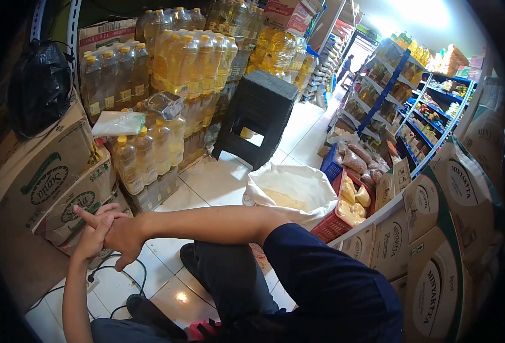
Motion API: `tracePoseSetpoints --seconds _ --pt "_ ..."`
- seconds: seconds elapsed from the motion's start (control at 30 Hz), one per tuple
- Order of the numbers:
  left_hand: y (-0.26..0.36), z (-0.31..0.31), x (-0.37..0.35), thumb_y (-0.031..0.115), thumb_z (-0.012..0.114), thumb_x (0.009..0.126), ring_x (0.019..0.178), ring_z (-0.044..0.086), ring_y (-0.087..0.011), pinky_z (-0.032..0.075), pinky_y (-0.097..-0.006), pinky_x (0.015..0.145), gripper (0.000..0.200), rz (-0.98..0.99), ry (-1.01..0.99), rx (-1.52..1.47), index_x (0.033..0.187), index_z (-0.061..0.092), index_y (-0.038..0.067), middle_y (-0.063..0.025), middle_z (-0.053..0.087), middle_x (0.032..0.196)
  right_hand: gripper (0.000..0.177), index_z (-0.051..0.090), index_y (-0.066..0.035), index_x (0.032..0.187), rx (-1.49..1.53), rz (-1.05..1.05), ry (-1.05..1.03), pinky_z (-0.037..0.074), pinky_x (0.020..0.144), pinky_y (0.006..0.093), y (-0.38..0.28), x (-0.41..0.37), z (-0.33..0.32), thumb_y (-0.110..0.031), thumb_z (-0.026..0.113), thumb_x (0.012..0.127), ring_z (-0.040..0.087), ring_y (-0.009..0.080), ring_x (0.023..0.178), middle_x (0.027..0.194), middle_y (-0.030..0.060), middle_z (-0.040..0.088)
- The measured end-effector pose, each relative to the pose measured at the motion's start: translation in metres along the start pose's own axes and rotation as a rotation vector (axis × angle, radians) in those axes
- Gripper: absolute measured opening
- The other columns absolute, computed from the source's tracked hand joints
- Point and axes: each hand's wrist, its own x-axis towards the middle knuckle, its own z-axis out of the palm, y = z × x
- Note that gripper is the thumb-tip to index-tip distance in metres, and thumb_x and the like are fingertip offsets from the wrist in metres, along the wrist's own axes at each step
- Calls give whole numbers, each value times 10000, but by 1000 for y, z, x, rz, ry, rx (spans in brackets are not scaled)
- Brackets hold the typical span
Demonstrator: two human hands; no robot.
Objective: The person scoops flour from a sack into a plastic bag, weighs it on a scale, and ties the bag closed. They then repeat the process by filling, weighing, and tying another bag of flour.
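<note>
My left hand (94,235) rises from the lower left and is wrapped against my right hand (123,233), which reaches across from the right. The two hands touch and overlap. My right thumb points down, apart from the palm, and at least one finger stretches out to the left; some fingers are hidden in the overlap. No object shows in either hand. Just behind the hands stands a cardboard carton (76,207) with a green printed logo. Below them a black cable (144,278) loops over the tiled floor, its plug (91,278) lying near my left forearm.
Packs of bottled yellow oil (189,63) are stacked at the back left, near a black stool (258,117). An open white sack (289,191) stands ahead, beside a red crate (329,228) of filled bags. Cartons (432,291) line the right; stocked shelves (435,114) stand beyond.
</note>
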Motion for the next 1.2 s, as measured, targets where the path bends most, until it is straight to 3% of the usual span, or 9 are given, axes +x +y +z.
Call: tracePoseSetpoints --seconds 0.03,0.23,0.53,0.73,0.83,0.93,1.03,1.13,1.2 --pt "2 1 1 430 408 979 1211 445 -237 345 -353 1024 498 20 -5 60 1119 611 -3 -120 411 1349 756 555 -25 1250 -14 -14 24 265 1118 368 0 -1 2 -444 743 649 388 409 1290 1426 382 220" --pt "17 7 2 418 441 952 1130 506 -255 395 -382 971 473 52 52 180 1058 660 12 -145 461 1270 867 451 -18 1342 38 176 -193 276 1110 361 -7 -2 -6 -463 736 654 360 399 1309 1413 377 255" --pt "8 6 1 365 461 941 1130 501 -255 390 -370 975 456 17 125 81 1048 641 -41 -134 487 1250 613 570 12 1198 -62 27 37 348 1058 408 -13 -5 -13 -348 709 721 456 444 1203 1443 404 84" --pt "19 6 1 374 449 946 1137 496 -252 371 -372 988 429 13 76 98 1048 656 13 -132 502 1236 631 562 15 1204 -23 -7 23 350 1052 411 -1 -2 2 -347 718 711 462 450 1193 1453 388 82" --pt "30 5 -2 375 448 949 1142 488 -259 362 -378 993 417 21 72 248 1033 667 30 -139 502 1232 737 500 -34 1301 -62 -5 67 294 1100 365 -3 -2 2 -385 715 689 410 428 1256 1438 400 121" --pt "21 -1 0 386 463 945 1151 478 -273 364 -389 990 427 78 110 355 1089 639 25 -143 501 1222 697 524 17 1250 -38 128 -19 320 1074 401 -10 -2 -8 -385 697 707 437 413 1234 1387 382 271" --pt "-7 -6 6 440 475 942 1207 450 -284 344 -393 1019 506 -69 328 212 1250 542 43 -152 471 1293 641 535 64 1205 -280 205 -22 358 1025 438 -4 1 -8 -358 668 742 470 392 1205 1323 351 397" --pt "-39 -2 20 488 485 937 1271 407 -272 310 -385 1054 609 -100 672 -51 1376 411 72 -154 422 1372 586 530 84 1191 -322 447 -20 396 956 455 -18 8 -24 -307 642 768 494 377 1175 1228 312 503" --pt "-32 -4 14 488 473 943 1306 362 -266 271 -367 1075 619 -123 553 -71 1392 391 69 -139 384 1411 637 465 78 1265 -388 431 140 414 926 440 -18 9 -21 -291 634 773 502 365 1166 1192 296 532"
